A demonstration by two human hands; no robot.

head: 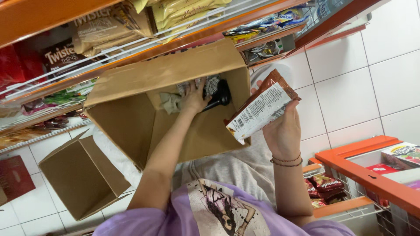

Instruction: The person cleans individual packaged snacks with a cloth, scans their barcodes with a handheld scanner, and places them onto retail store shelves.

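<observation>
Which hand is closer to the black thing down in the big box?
The left hand. It reaches into the cardboard box, right beside the black thing. The right hand is outside the box, holding up a brown snack packet.

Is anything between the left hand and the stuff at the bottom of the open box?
Nothing visible. The left hand is already inside the cardboard box, resting on the crumpled wrappers beside a black object. The right hand holds a brown snack packet just outside the box's near edge, clear of that arm.
</observation>
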